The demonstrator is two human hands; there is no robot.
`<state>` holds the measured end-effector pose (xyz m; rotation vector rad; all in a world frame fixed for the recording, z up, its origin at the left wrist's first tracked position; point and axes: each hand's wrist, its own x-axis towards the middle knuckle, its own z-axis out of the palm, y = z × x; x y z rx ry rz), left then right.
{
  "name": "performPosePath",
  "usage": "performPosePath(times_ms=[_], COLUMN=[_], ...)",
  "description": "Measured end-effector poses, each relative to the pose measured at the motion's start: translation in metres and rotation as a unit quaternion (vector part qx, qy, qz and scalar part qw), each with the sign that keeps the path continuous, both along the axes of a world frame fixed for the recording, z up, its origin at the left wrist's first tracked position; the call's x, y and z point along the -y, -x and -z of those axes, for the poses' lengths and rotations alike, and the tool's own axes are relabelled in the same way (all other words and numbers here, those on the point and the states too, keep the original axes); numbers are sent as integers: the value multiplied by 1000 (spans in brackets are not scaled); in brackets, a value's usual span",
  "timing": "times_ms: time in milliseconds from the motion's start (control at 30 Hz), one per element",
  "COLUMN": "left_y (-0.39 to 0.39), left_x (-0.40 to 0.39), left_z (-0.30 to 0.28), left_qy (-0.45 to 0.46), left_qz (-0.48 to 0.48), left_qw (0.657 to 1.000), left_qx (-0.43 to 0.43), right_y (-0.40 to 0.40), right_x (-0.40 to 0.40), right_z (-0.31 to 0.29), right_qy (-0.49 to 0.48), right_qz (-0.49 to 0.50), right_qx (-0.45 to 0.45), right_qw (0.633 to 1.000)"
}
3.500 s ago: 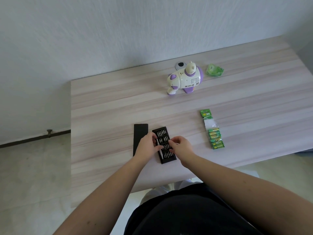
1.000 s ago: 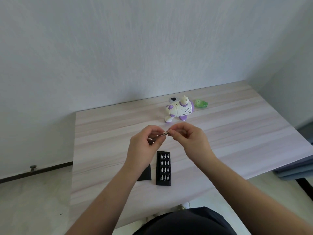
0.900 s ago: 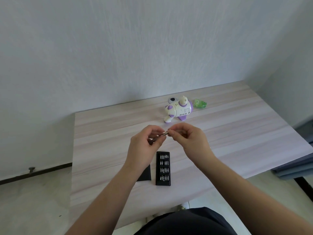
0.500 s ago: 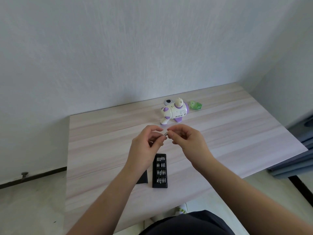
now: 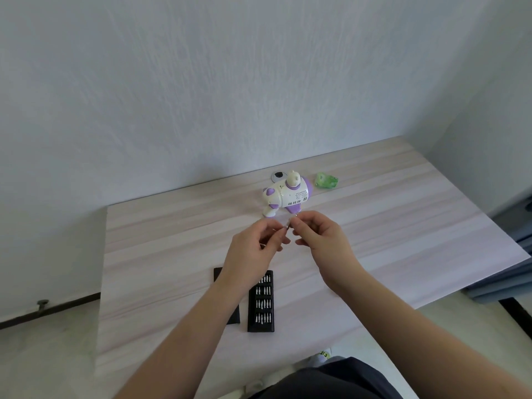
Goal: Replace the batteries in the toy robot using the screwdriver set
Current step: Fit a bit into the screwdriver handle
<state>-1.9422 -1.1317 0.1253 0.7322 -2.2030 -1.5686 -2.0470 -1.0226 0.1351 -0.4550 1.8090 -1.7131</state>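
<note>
Above the table, my left hand (image 5: pixel 253 249) grips a thin silver screwdriver handle (image 5: pixel 283 231) that points up and right. My right hand (image 5: pixel 319 240) pinches the handle's tip, where a small bit (image 5: pixel 294 218) shows. Below my hands lies the black tray of the screwdriver set (image 5: pixel 261 302), holding several bits. Its black lid (image 5: pixel 230 315) lies just to the left, partly hidden by my left forearm. The white and purple toy robot (image 5: pixel 286 195) lies on its side at the back of the table, beyond my hands.
The pale wooden table (image 5: pixel 161 249) stands against a white wall. A crumpled green wrapper (image 5: pixel 326 180) lies right of the robot, and a small round grey piece (image 5: pixel 278 175) lies behind it. The table's left edge and near edge drop to the floor.
Both hands lifted off the bit tray and came together above the table, the left with the screwdriver handle, the right at its tip. The view rose; the battery pack left the frame.
</note>
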Motion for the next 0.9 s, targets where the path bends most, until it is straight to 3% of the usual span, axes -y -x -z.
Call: performPosePath(times_ms=[500, 633, 767, 900], left_y=[104, 120, 137, 157], left_x=[-17, -2, 25, 55], left_z=[25, 47, 67, 88], left_qy=[42, 56, 116, 178], left_qz=[-47, -114, -159, -144], left_qw=[993, 985, 968, 957], left_qx=[96, 119, 156, 180], right_y=[109, 132, 147, 153], right_x=[-1, 1, 0, 0], right_z=[42, 50, 55, 62], right_qy=[22, 27, 24, -4], right_qz=[-69, -50, -39, -38], right_qx=[136, 183, 226, 239], right_qw=[988, 982, 973, 970])
